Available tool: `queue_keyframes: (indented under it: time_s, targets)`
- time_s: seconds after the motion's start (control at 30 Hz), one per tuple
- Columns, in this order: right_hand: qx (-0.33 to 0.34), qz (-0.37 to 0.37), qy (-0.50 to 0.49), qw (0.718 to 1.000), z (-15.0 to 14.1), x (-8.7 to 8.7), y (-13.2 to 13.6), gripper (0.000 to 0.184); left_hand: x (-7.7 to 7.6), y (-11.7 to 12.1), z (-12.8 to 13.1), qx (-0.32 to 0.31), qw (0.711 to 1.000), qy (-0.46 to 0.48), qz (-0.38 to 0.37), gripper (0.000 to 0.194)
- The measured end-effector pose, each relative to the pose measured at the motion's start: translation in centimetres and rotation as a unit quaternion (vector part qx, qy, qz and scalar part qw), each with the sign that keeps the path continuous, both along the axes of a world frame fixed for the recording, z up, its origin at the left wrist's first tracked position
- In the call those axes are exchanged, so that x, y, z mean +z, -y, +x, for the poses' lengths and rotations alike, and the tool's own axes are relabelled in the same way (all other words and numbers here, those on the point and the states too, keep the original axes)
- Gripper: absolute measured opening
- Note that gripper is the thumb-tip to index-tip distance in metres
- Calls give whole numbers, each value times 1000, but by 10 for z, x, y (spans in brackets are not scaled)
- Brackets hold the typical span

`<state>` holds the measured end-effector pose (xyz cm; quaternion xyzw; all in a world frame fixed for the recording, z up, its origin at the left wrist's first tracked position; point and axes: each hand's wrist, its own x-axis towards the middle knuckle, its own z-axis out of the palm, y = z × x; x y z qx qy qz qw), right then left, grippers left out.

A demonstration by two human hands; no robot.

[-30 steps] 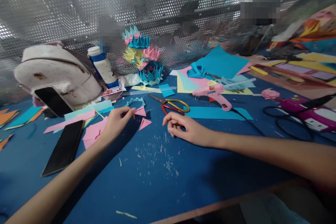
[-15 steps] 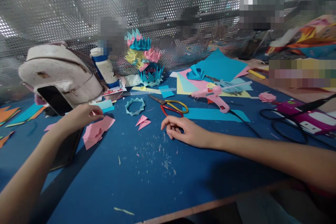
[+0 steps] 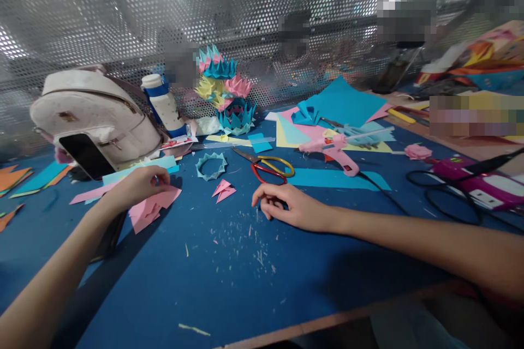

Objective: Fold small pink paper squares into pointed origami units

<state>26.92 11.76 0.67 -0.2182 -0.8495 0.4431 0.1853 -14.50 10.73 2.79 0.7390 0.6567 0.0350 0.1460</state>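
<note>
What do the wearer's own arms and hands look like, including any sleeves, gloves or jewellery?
The left hand and right hand are ungloved, with no watch, bracelet or ring visible. Both look slim, as do the left forearm and right forearm, which show no sleeve or clear markings. Fingernails are too small to judge.

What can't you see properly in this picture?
In the head view:
Left hand: it hides most of its own fingertips, so whether they touch the pink paper is unclear.
Flat-lying phone: mostly hidden by the left forearm.
Purple power strip: cut off by the right edge.
Metal mesh: partly hidden by blurry gray blocks.
</note>
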Motion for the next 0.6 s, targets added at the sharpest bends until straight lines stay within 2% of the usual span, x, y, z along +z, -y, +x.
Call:
queue_keyframes:
  time_s: [0.17,0.3,0.37,0.5,0.6]
  targets:
    - [2,-7,-13,1000,0,1,0,16,14,6,15,-3,992,119,52,22]
    - [-4,-23,-22,999,-1,1,0,21,18,16,58,-10,967,240,88,26]
    - [-14,-26,-27,999,-2,0,-1,24,12,25,89,-15,953,288,96,28]
    - [-32,-9,-20,999,-2,-3,-3,30,-9,49,150,-28,933,348,83,23]
    - [-25,27,-10,999,-1,-5,-3,26,-23,65,178,-38,927,366,68,18]
